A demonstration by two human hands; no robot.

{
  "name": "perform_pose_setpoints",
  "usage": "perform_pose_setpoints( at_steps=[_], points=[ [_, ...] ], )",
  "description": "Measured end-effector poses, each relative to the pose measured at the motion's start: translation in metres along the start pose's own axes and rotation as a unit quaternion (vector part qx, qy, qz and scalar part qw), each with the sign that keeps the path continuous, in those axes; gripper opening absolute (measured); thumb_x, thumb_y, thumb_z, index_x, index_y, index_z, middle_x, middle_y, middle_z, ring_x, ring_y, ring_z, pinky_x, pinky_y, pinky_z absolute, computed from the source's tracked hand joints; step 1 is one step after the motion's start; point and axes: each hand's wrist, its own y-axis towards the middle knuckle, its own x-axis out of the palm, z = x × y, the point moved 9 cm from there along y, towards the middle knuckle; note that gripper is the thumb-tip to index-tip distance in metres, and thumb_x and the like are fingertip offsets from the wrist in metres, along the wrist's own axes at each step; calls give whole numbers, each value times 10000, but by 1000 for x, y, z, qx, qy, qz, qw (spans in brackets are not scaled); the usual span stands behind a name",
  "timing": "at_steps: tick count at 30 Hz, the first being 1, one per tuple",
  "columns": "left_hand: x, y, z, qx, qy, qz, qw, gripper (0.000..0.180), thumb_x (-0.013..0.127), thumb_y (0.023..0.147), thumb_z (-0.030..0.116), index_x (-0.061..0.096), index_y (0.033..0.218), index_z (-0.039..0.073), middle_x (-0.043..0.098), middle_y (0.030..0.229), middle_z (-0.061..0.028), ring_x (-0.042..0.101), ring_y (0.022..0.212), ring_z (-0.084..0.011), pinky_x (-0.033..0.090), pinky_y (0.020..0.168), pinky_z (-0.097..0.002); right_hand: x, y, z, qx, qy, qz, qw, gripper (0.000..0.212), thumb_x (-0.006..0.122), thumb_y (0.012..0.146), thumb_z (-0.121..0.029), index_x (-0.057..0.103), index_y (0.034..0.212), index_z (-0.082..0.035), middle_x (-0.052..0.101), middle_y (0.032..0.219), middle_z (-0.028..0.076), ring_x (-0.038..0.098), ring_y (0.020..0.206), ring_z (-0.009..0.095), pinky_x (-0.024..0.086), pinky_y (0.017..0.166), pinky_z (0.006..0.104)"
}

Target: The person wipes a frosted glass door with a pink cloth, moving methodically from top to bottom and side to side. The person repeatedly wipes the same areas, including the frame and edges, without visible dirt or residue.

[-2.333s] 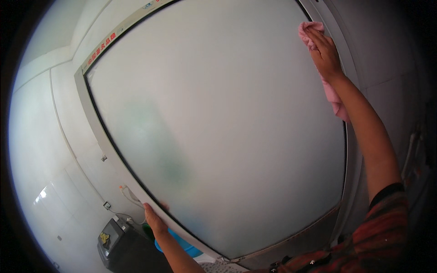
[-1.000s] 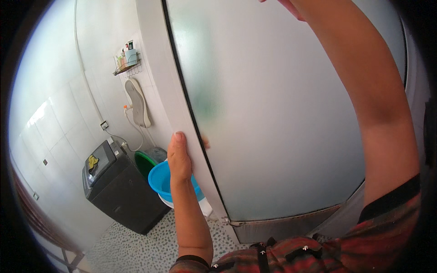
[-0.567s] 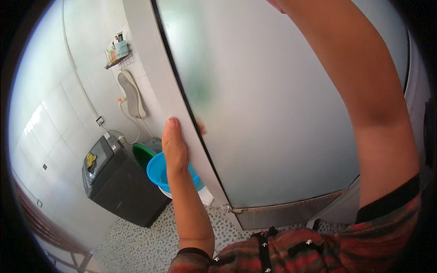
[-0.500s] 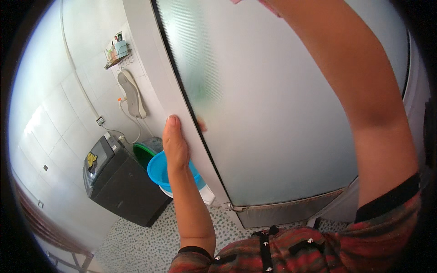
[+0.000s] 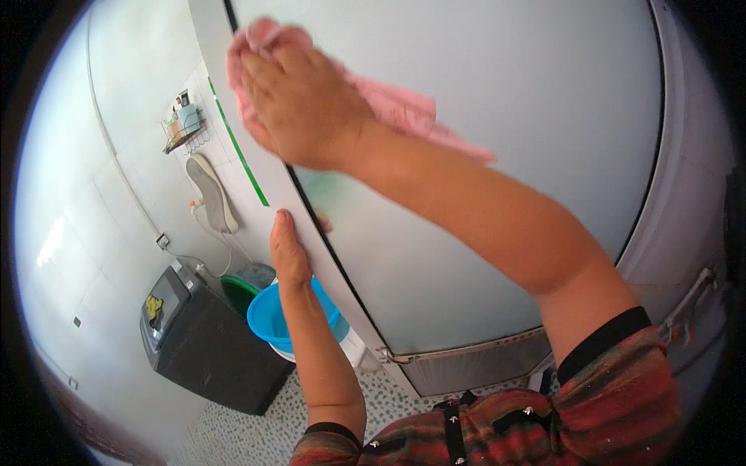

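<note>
A door with a frosted glass pane (image 5: 482,233) and a pale frame stands upright in front of me. My left hand (image 5: 289,252) grips the door's left edge; its thumb lies on the near side, and fingers show blurred through the glass. High on the door, my right hand (image 5: 307,109) presses a pink cloth (image 5: 396,105) against the frame and the glass beside it. Part of the cloth bunches around the fingers, while the rest trails to the right under my forearm. A green strip (image 5: 237,144) runs along the frame's outer edge.
At the lower left a dark washing machine (image 5: 221,349) has a yellow-and-black item (image 5: 154,309) on its lid. Beside it are a blue basin (image 5: 268,314) and a green tub (image 5: 239,291). A wire rack (image 5: 185,128) with bottles hangs on the tiled wall above a grey-and-white curved board (image 5: 210,190).
My right hand has swung down and left with the pink cloth, from the top edge of view to the door frame. The left hand keeps its hold, and the green strip has come into sight.
</note>
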Motion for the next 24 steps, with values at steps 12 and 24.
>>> perform_pose_setpoints(
  at_steps=[12,24],
  points=[
    [-32,17,-27,-10,-44,48,998,449,361,924,377,484,1135,-1,537,1059,-90,511,940,-171,415,823,-302,-33,-98,-43,-49,163,-45,984,370,549,701,-150,544,1007,59,533,962,106,480,930,267,335,923,389],
    [-35,8,-17,-8,0,113,994,448,413,891,454,504,1014,33,560,780,-66,530,701,-166,442,623,-287,-104,-62,79,-112,-63,67,989,160,566,576,-127,592,721,-66,553,791,28,506,781,214,401,802,378]
  ],
)
